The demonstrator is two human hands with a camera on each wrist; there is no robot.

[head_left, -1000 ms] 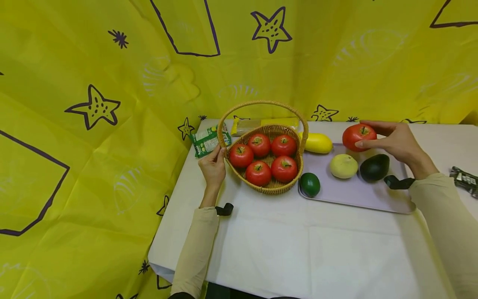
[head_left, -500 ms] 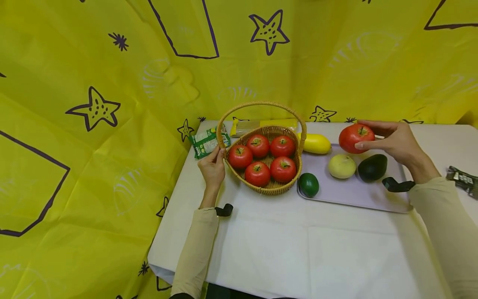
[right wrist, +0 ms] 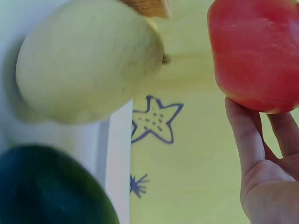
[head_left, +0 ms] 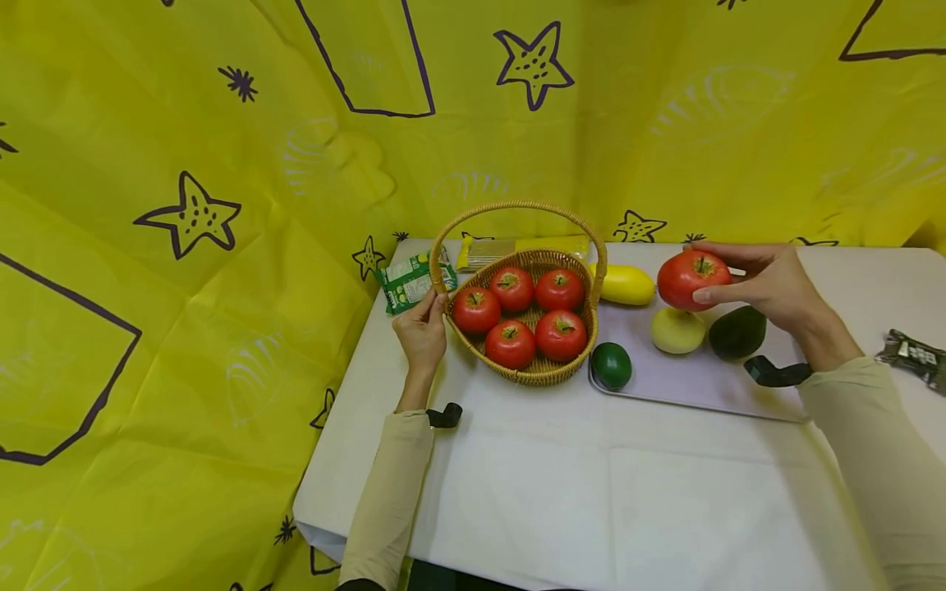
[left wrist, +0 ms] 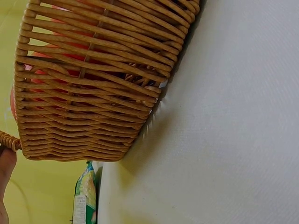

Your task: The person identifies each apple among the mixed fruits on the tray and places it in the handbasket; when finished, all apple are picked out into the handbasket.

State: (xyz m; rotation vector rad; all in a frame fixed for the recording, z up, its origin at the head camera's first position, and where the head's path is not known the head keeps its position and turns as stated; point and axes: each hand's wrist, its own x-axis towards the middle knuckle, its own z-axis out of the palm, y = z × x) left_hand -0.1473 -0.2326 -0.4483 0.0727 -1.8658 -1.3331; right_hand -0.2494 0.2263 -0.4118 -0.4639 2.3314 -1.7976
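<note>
At the handle base of a wicker basket, my left hand pinches the handle between thumb and fingers. Several red apples lie inside the basket. My right hand holds another red apple by its sides, raised above the back of a pale lilac tray. Just below it on the tray sit a pale yellow-green pear and a dark green avocado. In the right wrist view the thumb and fingertips support the apple.
A smaller green fruit sits at the tray's left end, beside the basket. Behind lie a long yellow fruit, a yellow noodle packet and a green packet. A dark wrapper lies far right. A yellow cloth hangs behind the table.
My right hand has moved left with the apple and slightly lower, so the apple now overlaps the top of the pear in the head view. The left hand keeps its hold.
</note>
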